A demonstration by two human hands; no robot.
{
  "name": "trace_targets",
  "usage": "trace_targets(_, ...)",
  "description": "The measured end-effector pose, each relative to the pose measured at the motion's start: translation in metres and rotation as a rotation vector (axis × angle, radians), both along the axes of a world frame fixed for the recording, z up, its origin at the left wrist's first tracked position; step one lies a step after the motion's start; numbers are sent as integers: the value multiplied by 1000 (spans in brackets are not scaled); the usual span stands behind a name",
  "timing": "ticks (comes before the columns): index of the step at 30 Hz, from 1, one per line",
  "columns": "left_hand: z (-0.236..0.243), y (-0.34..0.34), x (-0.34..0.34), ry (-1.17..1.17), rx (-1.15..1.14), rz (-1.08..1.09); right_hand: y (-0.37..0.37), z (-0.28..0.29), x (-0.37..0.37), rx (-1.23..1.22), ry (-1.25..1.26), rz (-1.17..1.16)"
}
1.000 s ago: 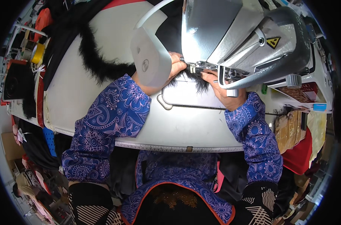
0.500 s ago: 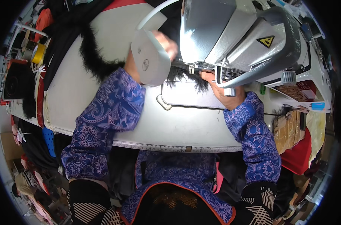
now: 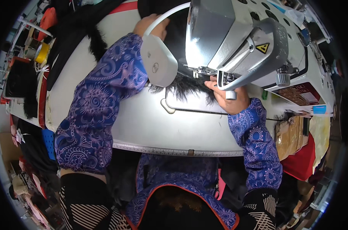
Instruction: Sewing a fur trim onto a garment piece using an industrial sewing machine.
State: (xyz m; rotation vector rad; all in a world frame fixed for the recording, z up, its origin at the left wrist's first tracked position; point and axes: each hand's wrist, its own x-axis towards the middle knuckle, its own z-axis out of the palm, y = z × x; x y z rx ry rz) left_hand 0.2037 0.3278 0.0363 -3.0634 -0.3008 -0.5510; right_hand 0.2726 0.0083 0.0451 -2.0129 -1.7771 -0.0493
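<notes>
Meanwhile, right hand [image 3: 228, 100] presses flat on shaggy black fur trim [image 3: 189, 85] beneath the sewing machine [image 3: 235, 42]; left hand [image 3: 149, 23], loosely curled, touches black fabric [image 3: 174, 27] beyond.

A single head-worn fisheye view looks steeply down from above the seated person, facing forward over the curved white sewing table [image 3: 143, 126], whose near edge bows across the middle of the picture while the dark circular rim crops the corners. It sits close: the grey-white industrial sewing machine head [image 3: 235, 46] looms large at the upper right, and the white lamp head on its curved arm [image 3: 158, 63] hangs just under the lens. The person's blue-purple patterned sleeves enter from the lower edge, reaching up to the left hand [image 3: 151, 25] at the far top and the right hand [image 3: 227, 99] beneath the machine.
</notes>
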Motion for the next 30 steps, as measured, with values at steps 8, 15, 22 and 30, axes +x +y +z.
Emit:
trace_targets(8, 26, -74, -125, 77, 192, 237, 2, 3, -8, 26, -16, 86)
trace_targets(15, 74, -31, -138, 383, -573, -263, 2, 0, -11, 155, -44, 369)
trace_targets(22, 76, 40, -93, -325, -130, 114, 7, 4, -19, 195, 9, 347)
trace_targets(30, 27, -99, -126, -113, -167, -547, 10, -1, -16, 235, 4, 371)
